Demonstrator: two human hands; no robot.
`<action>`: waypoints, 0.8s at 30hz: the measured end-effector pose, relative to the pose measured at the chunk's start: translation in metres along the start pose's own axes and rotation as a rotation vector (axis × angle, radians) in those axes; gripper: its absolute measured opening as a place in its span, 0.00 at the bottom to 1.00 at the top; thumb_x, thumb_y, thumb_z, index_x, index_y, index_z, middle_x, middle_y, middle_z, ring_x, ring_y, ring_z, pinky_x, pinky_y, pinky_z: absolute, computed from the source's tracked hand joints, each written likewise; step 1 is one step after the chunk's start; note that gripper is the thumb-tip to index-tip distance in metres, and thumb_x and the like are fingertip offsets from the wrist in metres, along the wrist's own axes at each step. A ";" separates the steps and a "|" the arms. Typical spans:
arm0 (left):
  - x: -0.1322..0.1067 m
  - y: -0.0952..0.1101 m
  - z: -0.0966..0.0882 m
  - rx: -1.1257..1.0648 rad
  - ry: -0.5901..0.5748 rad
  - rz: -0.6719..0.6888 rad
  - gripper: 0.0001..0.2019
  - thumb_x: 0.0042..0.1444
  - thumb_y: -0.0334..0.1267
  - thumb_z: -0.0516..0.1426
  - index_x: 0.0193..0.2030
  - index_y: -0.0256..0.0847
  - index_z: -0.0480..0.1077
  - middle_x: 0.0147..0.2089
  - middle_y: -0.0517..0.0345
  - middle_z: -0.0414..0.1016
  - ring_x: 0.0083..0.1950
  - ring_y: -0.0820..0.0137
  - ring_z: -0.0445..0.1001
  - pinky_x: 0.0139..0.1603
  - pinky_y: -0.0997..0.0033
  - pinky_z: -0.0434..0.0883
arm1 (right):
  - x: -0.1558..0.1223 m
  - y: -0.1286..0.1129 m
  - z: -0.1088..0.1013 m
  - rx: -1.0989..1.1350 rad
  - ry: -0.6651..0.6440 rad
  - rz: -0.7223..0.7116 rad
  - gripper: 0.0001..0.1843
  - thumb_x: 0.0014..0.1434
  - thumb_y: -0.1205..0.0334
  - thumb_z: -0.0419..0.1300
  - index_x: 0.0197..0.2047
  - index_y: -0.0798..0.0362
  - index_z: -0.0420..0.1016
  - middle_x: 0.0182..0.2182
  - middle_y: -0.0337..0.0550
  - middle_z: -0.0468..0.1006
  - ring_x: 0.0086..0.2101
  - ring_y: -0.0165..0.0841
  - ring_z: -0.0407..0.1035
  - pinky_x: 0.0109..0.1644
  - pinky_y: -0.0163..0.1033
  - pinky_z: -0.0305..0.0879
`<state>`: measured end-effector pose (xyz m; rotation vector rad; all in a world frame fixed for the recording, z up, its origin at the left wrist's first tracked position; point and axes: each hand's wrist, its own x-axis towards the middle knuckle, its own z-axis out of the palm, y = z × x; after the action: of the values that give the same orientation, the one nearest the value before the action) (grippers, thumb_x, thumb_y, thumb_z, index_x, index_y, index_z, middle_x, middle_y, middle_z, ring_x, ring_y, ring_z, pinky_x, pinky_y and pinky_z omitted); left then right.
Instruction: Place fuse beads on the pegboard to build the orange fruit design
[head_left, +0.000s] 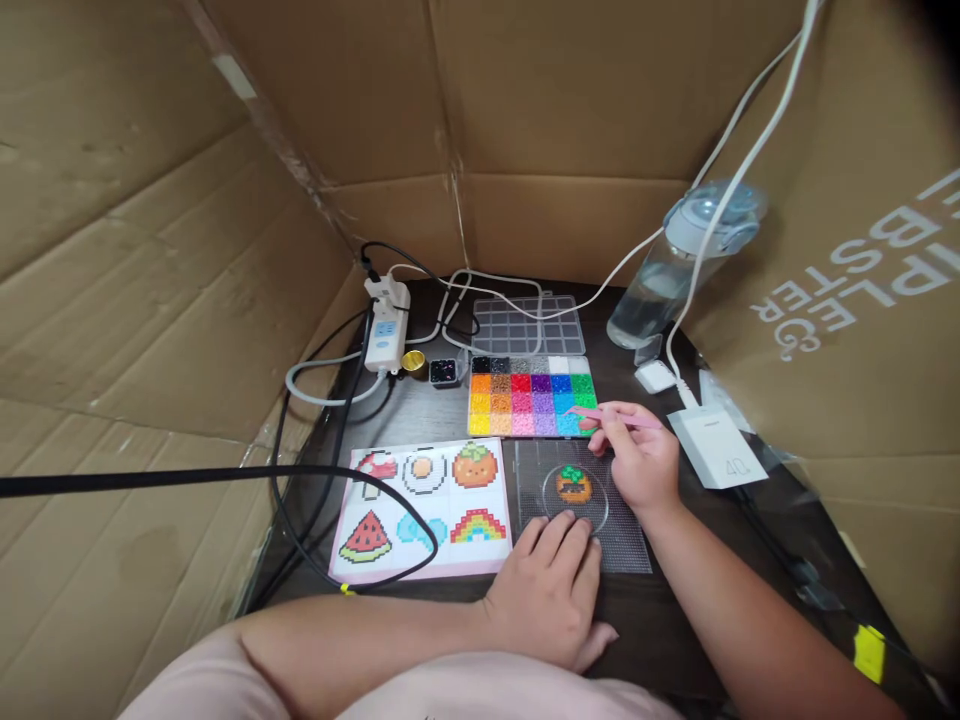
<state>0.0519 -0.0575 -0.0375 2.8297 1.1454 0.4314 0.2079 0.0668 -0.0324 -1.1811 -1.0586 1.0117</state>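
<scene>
Pink tweezers [630,418] are held in my right hand [641,460], fingers closed round them. Their tip points left over the blue and green compartments of the bead box [531,396]. My left hand [551,580] lies flat, fingers stretched out, on the lower edge of the clear pegboard [628,545]. Just above its fingertips, an orange bead figure [574,486] with a green top and dark beads sits inside a round outline on the board. Whether a bead is between the tweezer tips is too small to tell. A pattern sheet [424,510] with pixel pictures lies left of the board.
Cardboard walls [562,220] enclose the dark table. A power strip [387,325], a gold-coloured cap [414,364] and a small box of dark beads [444,373] stand back left. A water bottle [660,270] and a white charger box [718,445] stand right. A black cable [187,480] crosses the sheet.
</scene>
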 end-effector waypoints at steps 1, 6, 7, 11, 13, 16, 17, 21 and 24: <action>0.000 0.000 -0.001 -0.004 -0.010 0.001 0.34 0.61 0.58 0.55 0.62 0.30 0.66 0.65 0.39 0.66 0.66 0.50 0.62 0.63 0.51 0.56 | 0.000 0.000 0.000 -0.004 0.000 0.000 0.16 0.60 0.49 0.65 0.37 0.56 0.75 0.17 0.38 0.74 0.29 0.36 0.78 0.25 0.32 0.67; 0.002 0.001 -0.004 -0.012 -0.049 0.013 0.34 0.62 0.57 0.54 0.63 0.28 0.65 0.65 0.38 0.65 0.65 0.49 0.62 0.63 0.51 0.58 | 0.000 0.000 -0.002 -0.015 0.014 -0.006 0.16 0.60 0.49 0.65 0.37 0.56 0.75 0.16 0.38 0.73 0.29 0.36 0.78 0.24 0.31 0.67; 0.002 0.001 -0.005 -0.011 -0.052 0.015 0.34 0.62 0.57 0.54 0.63 0.28 0.65 0.66 0.38 0.65 0.65 0.49 0.62 0.63 0.52 0.58 | 0.000 0.001 -0.002 -0.010 0.018 -0.009 0.16 0.60 0.50 0.65 0.37 0.56 0.75 0.17 0.38 0.74 0.28 0.34 0.77 0.24 0.31 0.67; 0.002 0.002 -0.005 -0.011 -0.051 0.020 0.34 0.63 0.57 0.53 0.63 0.27 0.65 0.66 0.37 0.64 0.65 0.49 0.62 0.63 0.52 0.58 | -0.001 0.001 -0.002 0.018 0.026 -0.022 0.14 0.61 0.52 0.64 0.38 0.56 0.76 0.22 0.41 0.79 0.21 0.28 0.71 0.23 0.32 0.66; 0.002 0.002 -0.005 -0.014 -0.049 0.019 0.34 0.63 0.57 0.54 0.63 0.27 0.65 0.66 0.37 0.64 0.66 0.49 0.62 0.63 0.52 0.58 | -0.001 0.002 -0.002 0.008 0.024 -0.039 0.13 0.62 0.53 0.64 0.39 0.56 0.76 0.24 0.42 0.80 0.21 0.28 0.70 0.24 0.33 0.66; 0.002 0.002 -0.005 -0.017 -0.049 0.016 0.34 0.62 0.57 0.54 0.63 0.27 0.65 0.66 0.37 0.64 0.66 0.50 0.61 0.62 0.52 0.58 | -0.004 0.002 -0.005 -0.065 0.011 -0.107 0.11 0.64 0.55 0.61 0.41 0.55 0.77 0.25 0.42 0.80 0.21 0.28 0.70 0.25 0.34 0.68; 0.002 0.002 -0.005 -0.017 -0.051 0.016 0.34 0.62 0.57 0.54 0.63 0.27 0.65 0.66 0.37 0.64 0.66 0.50 0.61 0.62 0.52 0.58 | -0.006 0.002 -0.006 -0.112 -0.002 -0.160 0.10 0.66 0.57 0.59 0.43 0.55 0.77 0.26 0.41 0.81 0.21 0.28 0.71 0.26 0.35 0.70; 0.002 0.002 -0.005 -0.016 -0.066 0.010 0.34 0.63 0.57 0.53 0.64 0.28 0.65 0.66 0.37 0.65 0.65 0.50 0.62 0.62 0.52 0.59 | -0.016 -0.009 -0.005 -0.356 -0.296 -0.509 0.14 0.66 0.66 0.55 0.53 0.50 0.74 0.36 0.45 0.84 0.32 0.34 0.78 0.38 0.42 0.77; 0.001 0.003 -0.005 -0.039 -0.124 0.008 0.31 0.63 0.57 0.53 0.62 0.31 0.67 0.61 0.38 0.70 0.62 0.48 0.67 0.61 0.50 0.59 | -0.025 -0.024 0.009 -0.485 -0.730 -0.712 0.16 0.65 0.69 0.52 0.53 0.51 0.73 0.45 0.49 0.83 0.45 0.40 0.78 0.49 0.49 0.75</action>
<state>0.0533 -0.0591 -0.0323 2.7842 1.0904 0.2712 0.1954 0.0412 -0.0101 -0.6671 -2.2035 0.6134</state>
